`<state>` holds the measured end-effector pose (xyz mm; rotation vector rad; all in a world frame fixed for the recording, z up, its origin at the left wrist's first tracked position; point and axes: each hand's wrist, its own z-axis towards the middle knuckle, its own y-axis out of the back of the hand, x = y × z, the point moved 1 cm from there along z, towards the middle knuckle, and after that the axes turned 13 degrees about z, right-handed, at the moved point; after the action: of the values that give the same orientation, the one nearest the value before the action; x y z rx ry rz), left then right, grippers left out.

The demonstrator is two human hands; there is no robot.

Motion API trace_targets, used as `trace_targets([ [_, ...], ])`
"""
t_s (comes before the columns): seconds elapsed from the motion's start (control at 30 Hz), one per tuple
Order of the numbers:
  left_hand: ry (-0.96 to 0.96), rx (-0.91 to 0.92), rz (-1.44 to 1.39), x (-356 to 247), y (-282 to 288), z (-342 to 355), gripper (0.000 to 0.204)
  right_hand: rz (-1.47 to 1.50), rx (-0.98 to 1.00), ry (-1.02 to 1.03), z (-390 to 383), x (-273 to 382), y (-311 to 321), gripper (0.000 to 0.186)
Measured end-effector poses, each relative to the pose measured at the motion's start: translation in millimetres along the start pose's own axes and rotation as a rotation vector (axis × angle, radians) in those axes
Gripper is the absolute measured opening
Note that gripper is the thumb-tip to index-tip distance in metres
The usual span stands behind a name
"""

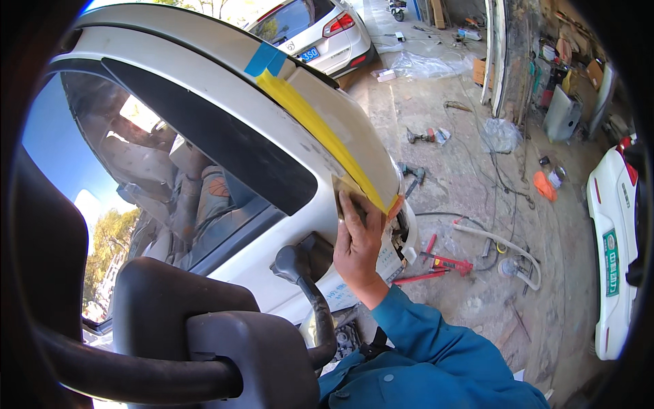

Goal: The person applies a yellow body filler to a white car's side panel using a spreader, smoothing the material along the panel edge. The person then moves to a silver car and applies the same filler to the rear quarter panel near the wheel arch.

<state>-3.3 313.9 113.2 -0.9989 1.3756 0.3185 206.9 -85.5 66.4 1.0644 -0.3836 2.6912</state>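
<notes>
My right hand [360, 238] reaches up in a blue sleeve [436, 341] to the corner pillar of a white truck cab [300, 136]. Its fingers are bent and press a thin, flat, brownish piece [348, 185] against the panel; the hand covers most of it, so its exact kind is unclear. Just beside the fingertips, a strip of yellow masking tape [320, 133] runs down the pillar, with a patch of blue tape [266, 60] at its upper end. Dull, scuffed paint shows along the tape. My left hand is not in view.
Black mirror housings [252, 358] and their bent arm [317, 313] stick out close at lower left. On the concrete floor lie a red jack [449, 264], a pale hose [507, 245], power tools [422, 135] and cables. A white car [320, 34] stands behind; a white bumper [613, 252] is at right.
</notes>
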Motion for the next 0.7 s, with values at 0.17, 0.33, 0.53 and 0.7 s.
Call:
trace_targets([
  [0.17,-0.031,-0.015,-0.016,-15.9,2.5,3.3,0.056,-0.071,-0.040,0.048,18.2,-11.6,-17.9,0.055],
  [0.33,-0.008,-0.014,-0.016,-5.8,-3.9,-2.2,0.056,-0.114,0.016,0.023,4.3,-4.0,-28.0,0.060],
  [0.53,0.069,0.015,-0.013,39.7,-22.9,-23.2,0.056,0.021,0.088,0.058,1.2,11.1,-6.7,0.057],
  [0.7,0.144,0.030,0.003,76.5,-33.8,-50.0,0.056,-0.086,0.040,0.112,34.7,18.0,-14.4,0.059],
])
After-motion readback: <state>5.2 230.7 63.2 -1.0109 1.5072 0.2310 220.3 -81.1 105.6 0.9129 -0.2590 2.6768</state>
